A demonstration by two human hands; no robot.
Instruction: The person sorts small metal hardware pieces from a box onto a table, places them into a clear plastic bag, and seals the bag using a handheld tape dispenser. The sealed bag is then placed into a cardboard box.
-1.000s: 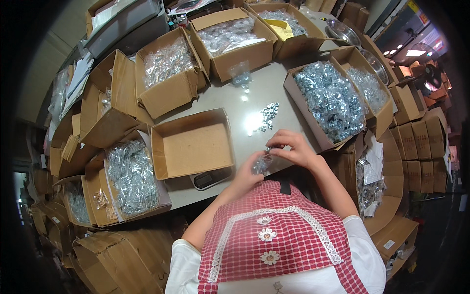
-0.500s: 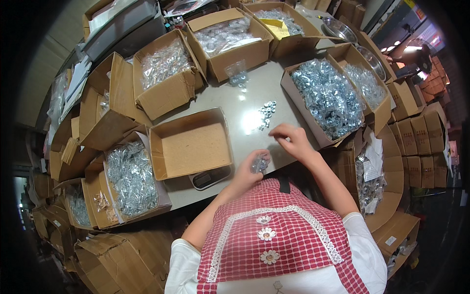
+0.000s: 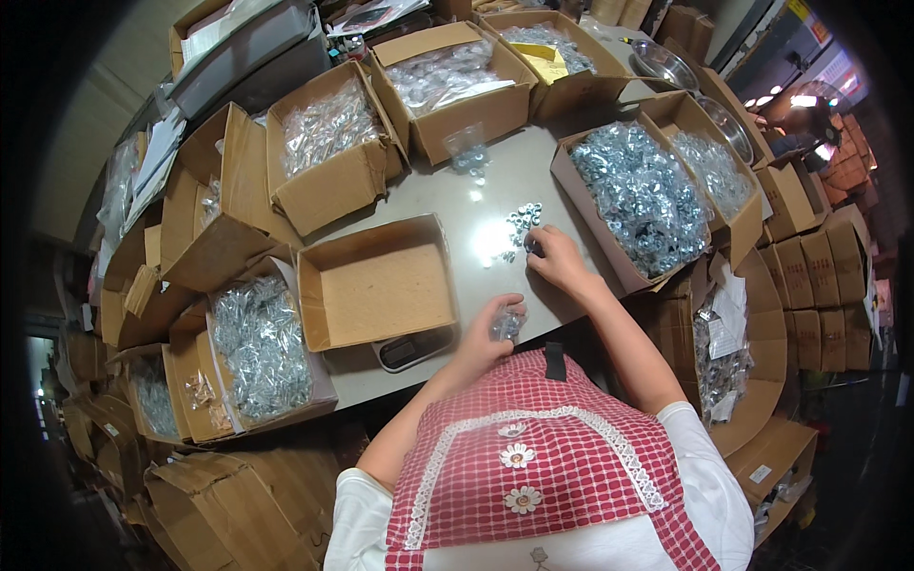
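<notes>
My left hand [image 3: 484, 335] is closed around a small clear plastic bag [image 3: 507, 325] with shiny bits in it, near the table's front edge. Just beyond it, my right hand [image 3: 560, 259] rests at the near end of a small heap of shiny metal pieces [image 3: 524, 221], which look like nuts or washers. Its fingers are curled together, and what lies between them is hidden. A shallow cardboard box [image 3: 386, 290] stands left of my left hand, over a dark-edged device like a scale [image 3: 414, 348].
To the right, a carton [image 3: 638, 195] is heaped with bagged metal parts. Further cartons of small bagged parts [image 3: 328, 128] line the back and left [image 3: 255, 343]. One filled clear bag [image 3: 467, 152] lies at the table's far side. Metal bowls [image 3: 663, 63] stand at the back right.
My right hand has moved forward and slightly left onto the heap, its fingers now among the near pieces. The left hand still holds the bag in almost the same place.
</notes>
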